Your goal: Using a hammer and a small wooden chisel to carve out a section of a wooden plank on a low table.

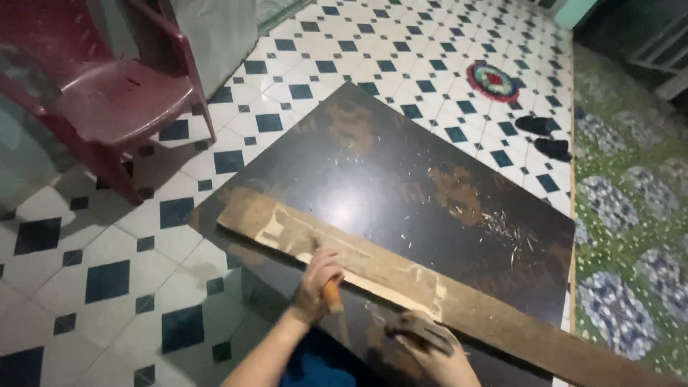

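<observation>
A long wooden plank (459,301) lies slantwise across a dark glossy board (401,179), with pale freshly cut patches along its near edge. My left hand (315,283) is closed around an orange-handled tool (332,295) whose tip rests against the plank near its left end. My right hand (437,358), at the bottom edge of the view, grips a dark blunt object (421,330) just below the plank. What that object is cannot be made out.
Wood shavings (502,226) are scattered over the board. A dark red plastic chair (115,93) stands at the upper left on the white-and-blue tiled floor (107,244). A round mat (493,80) and a pair of black sandals (545,136) lie beyond; a green patterned covering (631,215) runs along the right.
</observation>
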